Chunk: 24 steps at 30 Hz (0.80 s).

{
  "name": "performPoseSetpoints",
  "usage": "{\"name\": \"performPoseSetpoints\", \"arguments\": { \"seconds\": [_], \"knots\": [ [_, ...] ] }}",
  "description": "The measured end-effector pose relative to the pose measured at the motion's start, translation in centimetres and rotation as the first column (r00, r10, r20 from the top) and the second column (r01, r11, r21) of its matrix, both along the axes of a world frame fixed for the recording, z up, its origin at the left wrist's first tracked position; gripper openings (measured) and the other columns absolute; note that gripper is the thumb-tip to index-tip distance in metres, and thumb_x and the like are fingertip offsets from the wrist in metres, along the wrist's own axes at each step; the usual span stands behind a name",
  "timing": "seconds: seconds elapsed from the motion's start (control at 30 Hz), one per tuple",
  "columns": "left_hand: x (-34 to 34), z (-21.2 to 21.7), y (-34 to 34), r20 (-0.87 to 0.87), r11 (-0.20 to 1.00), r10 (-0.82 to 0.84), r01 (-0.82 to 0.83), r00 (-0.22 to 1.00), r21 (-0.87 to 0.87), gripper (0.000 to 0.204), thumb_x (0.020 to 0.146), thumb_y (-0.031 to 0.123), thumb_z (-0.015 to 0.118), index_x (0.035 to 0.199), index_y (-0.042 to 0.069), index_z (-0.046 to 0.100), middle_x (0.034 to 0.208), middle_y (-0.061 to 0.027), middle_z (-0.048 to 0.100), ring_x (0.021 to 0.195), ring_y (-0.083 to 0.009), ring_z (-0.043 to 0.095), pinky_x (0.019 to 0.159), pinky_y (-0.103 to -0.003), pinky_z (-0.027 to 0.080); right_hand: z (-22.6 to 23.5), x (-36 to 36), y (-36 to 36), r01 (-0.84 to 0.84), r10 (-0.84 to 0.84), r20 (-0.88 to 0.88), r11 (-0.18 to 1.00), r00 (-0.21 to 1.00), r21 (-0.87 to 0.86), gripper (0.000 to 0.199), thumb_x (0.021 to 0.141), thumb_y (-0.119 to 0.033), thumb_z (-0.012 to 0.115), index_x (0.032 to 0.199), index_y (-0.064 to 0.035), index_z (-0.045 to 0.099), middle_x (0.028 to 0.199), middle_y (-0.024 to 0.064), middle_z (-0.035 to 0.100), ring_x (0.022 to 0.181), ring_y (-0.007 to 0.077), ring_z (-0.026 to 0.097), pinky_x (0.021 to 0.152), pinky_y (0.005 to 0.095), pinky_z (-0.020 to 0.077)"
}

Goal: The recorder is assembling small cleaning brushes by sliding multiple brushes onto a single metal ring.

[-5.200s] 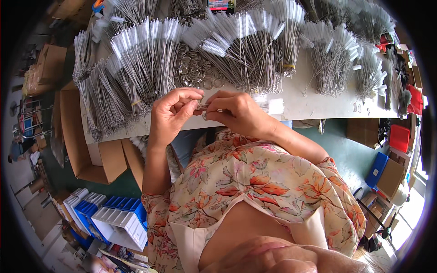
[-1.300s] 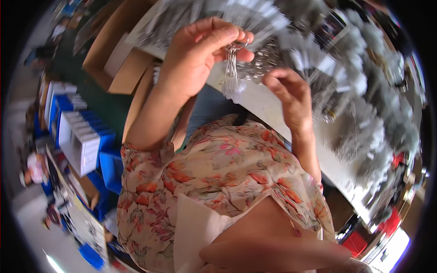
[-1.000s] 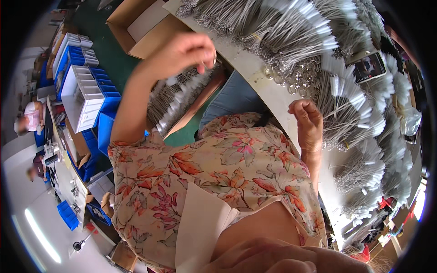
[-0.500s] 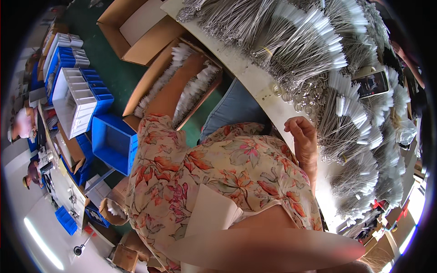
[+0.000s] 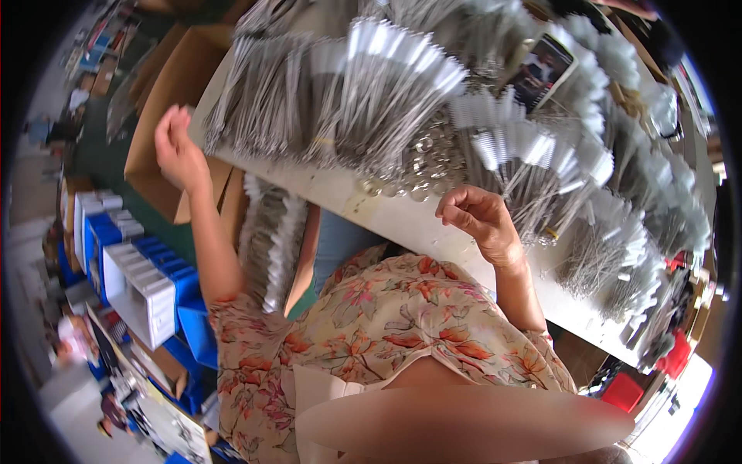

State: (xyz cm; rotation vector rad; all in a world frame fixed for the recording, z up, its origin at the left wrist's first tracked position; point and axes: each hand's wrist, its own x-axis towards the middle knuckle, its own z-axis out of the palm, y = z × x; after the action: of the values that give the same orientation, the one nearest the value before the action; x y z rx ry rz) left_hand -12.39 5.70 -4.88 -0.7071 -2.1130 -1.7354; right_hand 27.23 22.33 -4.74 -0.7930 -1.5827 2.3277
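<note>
My left hand (image 5: pixel 182 155) is raised beside the table's left corner, near a cardboard box. Its fingers are loosely extended and I see nothing in them. Over the near edge of the table (image 5: pixel 309 182) hovers my right hand (image 5: pixel 481 224), thumb and fingertips drawn together. Anything in that pinch is too small to make out. Just beyond it lies a heap of small metal rings (image 5: pixel 425 158). Bundles of thin wire brushes (image 5: pixel 371 85) with white bristles cover the far side, and another brush bundle (image 5: pixel 518 147) lies to the right of the rings.
A phone (image 5: pixel 541 73) lies on the brushes. An open cardboard box (image 5: pixel 158 158) stands left of the table, with a box of packed brushes (image 5: pixel 270 247) below my left forearm. White and blue crates (image 5: pixel 143 286) stand farther left. Other people are in the left background.
My left hand has come up out of the box of brushes to the table's left corner. My right hand is now closer to the rings. The view has turned.
</note>
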Motion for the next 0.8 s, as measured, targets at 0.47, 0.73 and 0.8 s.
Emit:
{"name": "performPoseSetpoints", "arguments": {
  "seconds": [0.47, 0.73, 0.8],
  "knots": [
    [-9.7, -2.9, 30.7, 0.168, 0.725, -0.234, 0.287, 0.958, -0.626, 0.032, 0.075, 0.039, 0.062, 0.084, 0.008, 0.068, 0.076, -0.0067, 0.067, 0.071, -0.0201, 0.064, 0.065, -0.03, 0.047, 8.0, 12.6, 5.4, 0.34, -0.373, -0.014, 0.829, 0.928, 0.444, 0.008, 0.08, 0.0, 0.06, 0.088, 0.0029, 0.06, 0.08, 0.0023, 0.056, 0.075, 0.0081, 0.052, 0.071, 0.0222, 0.042],
    [-0.1, 0.4, 29.6, 0.547, 0.25, -0.489, 0.71, 0.68, -0.659, 0.032, 0.075, 0.032, 0.068, 0.074, 0.0, 0.065, 0.062, -0.0017, 0.061, 0.047, -0.0065, 0.048, 0.045, -0.021, 0.038, 8.2, 13.3, 9.4, 0.333, -0.472, 0.161, 0.788, 0.867, 0.518, 0.011, 0.08, -0.006, 0.062, 0.087, 0.002, 0.059, 0.083, 0.0017, 0.059, 0.082, 0.0067, 0.053, 0.076, 0.0218, 0.0413],
    [-1.2, -0.3, 30.0, 0.568, 0.255, -0.469, 0.719, 0.677, -0.647, 0.031, 0.076, 0.031, 0.068, 0.074, 0.0, 0.065, 0.063, -0.0014, 0.062, 0.046, -0.0058, 0.048, 0.044, -0.02, 0.037, 8.6, 12.1, 10.3, 0.274, -0.417, 0.138, 0.778, 0.898, 0.566, 0.011, 0.081, -0.007, 0.062, 0.088, 0.0016, 0.059, 0.082, 0.0018, 0.06, 0.082, 0.0073, 0.054, 0.076, 0.0232, 0.0424]
  ]
}}
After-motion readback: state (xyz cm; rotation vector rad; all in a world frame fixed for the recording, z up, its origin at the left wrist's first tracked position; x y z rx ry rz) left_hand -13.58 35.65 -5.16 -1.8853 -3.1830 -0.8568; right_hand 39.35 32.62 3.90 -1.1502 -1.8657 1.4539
